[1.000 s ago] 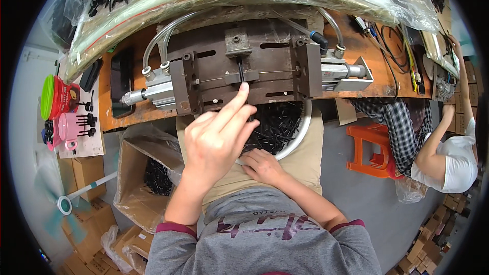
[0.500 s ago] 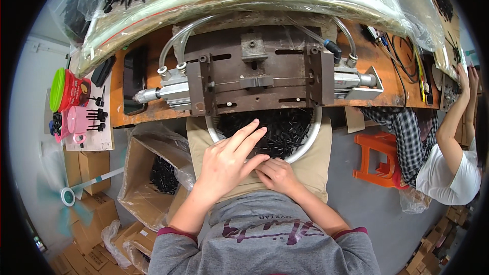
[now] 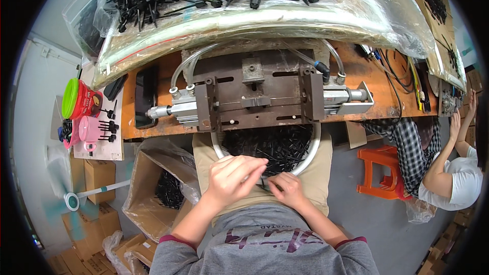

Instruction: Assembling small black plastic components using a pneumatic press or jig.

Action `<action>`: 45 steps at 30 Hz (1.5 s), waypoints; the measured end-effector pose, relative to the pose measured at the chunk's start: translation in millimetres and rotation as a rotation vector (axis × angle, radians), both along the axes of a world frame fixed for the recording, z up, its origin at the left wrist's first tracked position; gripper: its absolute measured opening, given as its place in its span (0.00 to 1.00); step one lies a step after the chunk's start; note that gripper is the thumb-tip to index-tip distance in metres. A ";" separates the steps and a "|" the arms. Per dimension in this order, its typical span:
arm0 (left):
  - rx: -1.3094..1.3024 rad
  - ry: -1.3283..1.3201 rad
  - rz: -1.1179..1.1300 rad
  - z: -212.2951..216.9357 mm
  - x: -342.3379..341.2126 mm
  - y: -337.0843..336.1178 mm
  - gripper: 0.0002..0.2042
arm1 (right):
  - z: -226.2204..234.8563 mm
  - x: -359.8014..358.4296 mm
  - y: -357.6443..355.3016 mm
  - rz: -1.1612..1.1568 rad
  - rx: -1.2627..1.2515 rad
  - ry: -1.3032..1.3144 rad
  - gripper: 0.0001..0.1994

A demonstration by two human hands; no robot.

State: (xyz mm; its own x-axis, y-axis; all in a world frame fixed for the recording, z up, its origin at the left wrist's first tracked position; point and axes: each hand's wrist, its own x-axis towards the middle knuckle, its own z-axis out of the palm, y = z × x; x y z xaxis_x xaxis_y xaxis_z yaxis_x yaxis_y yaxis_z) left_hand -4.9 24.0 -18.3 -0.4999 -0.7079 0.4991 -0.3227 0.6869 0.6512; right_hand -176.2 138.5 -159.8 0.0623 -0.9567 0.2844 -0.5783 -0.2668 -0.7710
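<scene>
Both hands meet at the near rim of the round white-rimmed basin of small black plastic parts [image 3: 277, 147] on the lap. The left hand [image 3: 233, 177] is curled, fingers apparently pinching one part; the right hand [image 3: 286, 189] is loosely closed beside it, grip unclear.

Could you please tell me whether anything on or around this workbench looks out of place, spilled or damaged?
Nothing looks spilled or broken. The black parts sit inside the round basin on the lap, where the left hand and right hand meet. The only rough spot is the orange bench, whose front edge looks worn and chipped.
</scene>
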 end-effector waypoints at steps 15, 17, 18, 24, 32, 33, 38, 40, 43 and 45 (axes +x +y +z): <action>0.763 -0.009 0.720 -216.1 86.5 -3.3 0.27 | -27.7 -17.4 -0.2 0.351 0.029 0.506 0.04; 0.884 -0.170 0.692 -202.0 72.9 -15.2 0.29 | -43.5 -15.0 -4.8 0.344 0.026 0.474 0.04; 0.877 -0.208 0.686 -201.8 72.2 -18.1 0.29 | -47.2 -12.1 -6.1 0.345 0.019 0.459 0.04; 0.692 -0.409 0.673 -217.5 85.0 -19.2 0.31 | -44.4 -1.2 -8.7 0.359 0.060 0.350 0.05; 0.396 -0.425 0.704 -190.7 81.2 -4.0 0.28 | -39.0 5.3 -5.1 0.326 0.150 0.267 0.06; 0.297 -0.422 0.740 -187.3 79.3 1.7 0.27 | -35.6 5.0 -4.5 0.310 0.160 0.242 0.07; 0.250 -0.268 0.462 -156.8 57.5 25.6 0.13 | -27.4 10.1 -3.6 0.199 0.207 0.137 0.08; 0.328 -0.210 0.373 -150.7 47.3 36.7 0.12 | -25.9 18.2 -6.4 0.173 0.206 0.136 0.09; 0.390 -0.168 0.324 -146.5 35.0 46.8 0.12 | -33.7 35.1 -12.0 0.144 0.201 0.165 0.09; 0.395 -0.146 0.294 -146.5 32.7 50.0 0.12 | -37.0 39.1 -12.9 0.113 0.221 0.182 0.09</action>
State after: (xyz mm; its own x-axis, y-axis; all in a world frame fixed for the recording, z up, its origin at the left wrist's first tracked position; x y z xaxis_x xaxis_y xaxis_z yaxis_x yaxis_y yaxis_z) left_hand 27.8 74.0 -164.8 -0.2958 -0.9494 0.1053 -0.5722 0.2644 0.7763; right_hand -137.1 125.6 -196.9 0.2021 -0.9784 0.0443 -0.6885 -0.1741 -0.7041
